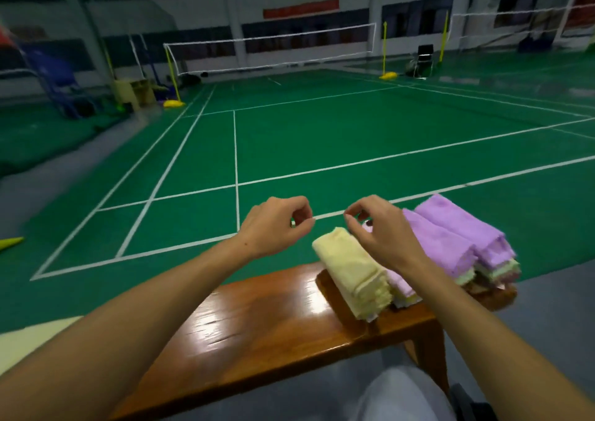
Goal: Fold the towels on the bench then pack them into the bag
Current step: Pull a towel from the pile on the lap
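Both hands hang above the worktop (257, 317) with fingers loosely curled and nothing in their grip: the left hand (273, 227) just left of the yellow towel (351, 272), the right hand (376, 230) over it. The yellow towel lies folded on the worktop, touching the purple towels (450, 233) stacked to its right. A badminton net (270, 51) stands far beyond the worktop.

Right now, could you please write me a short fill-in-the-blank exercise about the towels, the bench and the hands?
1. The folded towels lie on a wooden ____.
2. The towel nearest the left hand is pale ____.
3. The top towels of the stack to the right are ____.
4. Both hands hover with fingers curled, holding ____.

Missing words: bench; yellow; purple; nothing
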The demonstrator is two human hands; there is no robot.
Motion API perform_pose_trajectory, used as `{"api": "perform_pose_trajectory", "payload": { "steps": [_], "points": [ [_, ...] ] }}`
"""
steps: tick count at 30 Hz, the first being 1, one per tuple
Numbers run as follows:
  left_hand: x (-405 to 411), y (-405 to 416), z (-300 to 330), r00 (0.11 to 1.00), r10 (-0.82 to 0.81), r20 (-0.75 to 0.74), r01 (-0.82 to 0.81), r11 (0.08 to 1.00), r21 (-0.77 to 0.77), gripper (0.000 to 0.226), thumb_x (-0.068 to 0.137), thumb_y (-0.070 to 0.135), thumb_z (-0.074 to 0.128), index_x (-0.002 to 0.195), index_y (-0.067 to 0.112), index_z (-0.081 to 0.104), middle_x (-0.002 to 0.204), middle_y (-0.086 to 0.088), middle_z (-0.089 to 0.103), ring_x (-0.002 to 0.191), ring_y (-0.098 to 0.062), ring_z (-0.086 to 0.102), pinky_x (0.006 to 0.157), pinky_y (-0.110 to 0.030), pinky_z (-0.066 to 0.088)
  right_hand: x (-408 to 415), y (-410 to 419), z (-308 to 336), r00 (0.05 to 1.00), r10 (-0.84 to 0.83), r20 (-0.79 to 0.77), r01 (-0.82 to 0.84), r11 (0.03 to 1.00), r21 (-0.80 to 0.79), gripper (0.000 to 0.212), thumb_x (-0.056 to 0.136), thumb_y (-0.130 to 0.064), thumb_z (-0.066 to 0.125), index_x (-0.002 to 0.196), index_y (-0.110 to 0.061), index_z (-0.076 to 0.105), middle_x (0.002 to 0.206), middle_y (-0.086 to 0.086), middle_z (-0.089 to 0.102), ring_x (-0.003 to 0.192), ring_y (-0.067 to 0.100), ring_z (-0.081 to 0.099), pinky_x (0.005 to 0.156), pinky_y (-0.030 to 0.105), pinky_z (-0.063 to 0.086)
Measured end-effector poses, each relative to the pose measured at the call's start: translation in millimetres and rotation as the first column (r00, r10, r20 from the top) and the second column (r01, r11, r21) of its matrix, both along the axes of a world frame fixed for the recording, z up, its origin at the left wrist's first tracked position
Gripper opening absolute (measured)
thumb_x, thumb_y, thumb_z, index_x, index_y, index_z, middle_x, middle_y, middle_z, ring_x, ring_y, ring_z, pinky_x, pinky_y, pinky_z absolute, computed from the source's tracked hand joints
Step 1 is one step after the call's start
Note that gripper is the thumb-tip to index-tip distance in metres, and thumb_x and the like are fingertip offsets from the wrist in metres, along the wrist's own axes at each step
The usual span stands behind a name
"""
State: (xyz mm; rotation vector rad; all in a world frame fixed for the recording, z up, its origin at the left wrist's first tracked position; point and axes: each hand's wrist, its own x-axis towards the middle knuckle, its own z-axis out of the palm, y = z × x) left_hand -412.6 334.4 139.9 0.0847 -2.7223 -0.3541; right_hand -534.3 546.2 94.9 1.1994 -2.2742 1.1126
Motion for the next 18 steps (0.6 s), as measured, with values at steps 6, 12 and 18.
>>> {"api": "perform_pose_trajectory", "payload": {
  "steps": [6,12,18],
  "points": [
    [148,-105,-33,0.982,0.169,0.079,-0.169,0.986,-0.010,0.014,0.091,0.051,0.060,0.090,0.037,0.062,0.078,0.030,0.064,0.069,0.005,0.060,0.066,-0.031,0.054,104,-114,-26,0.976,0.219,0.019,-0.220,0.974,0.061,0.013,0.096,-0.036,0.059,0.095,-0.025,0.066,0.090,-0.012,0.063,0.086,0.008,0.056,0.078,0.035,0.052],
    [276,-198,-70,0.909,0.359,0.212,-0.360,0.932,-0.034,0.014,0.096,0.052,0.063,0.092,0.038,0.064,0.082,0.028,0.065,0.074,0.007,0.061,0.065,-0.026,0.050,198,-226,-68,0.912,0.383,0.145,-0.405,0.897,0.178,0.012,0.098,-0.037,0.062,0.098,-0.026,0.068,0.092,-0.012,0.065,0.087,0.008,0.059,0.081,0.035,0.053],
    [378,-280,-115,0.748,0.563,0.351,-0.591,0.806,-0.035,0.016,0.097,0.049,0.061,0.087,0.036,0.063,0.087,0.022,0.067,0.076,-0.001,0.062,0.059,-0.026,0.041,293,-326,-108,0.809,0.450,0.379,-0.565,0.774,0.286,0.014,0.095,-0.032,0.060,0.096,-0.023,0.071,0.093,-0.012,0.071,0.086,0.011,0.065,0.081,0.036,0.055]
  ]
}}
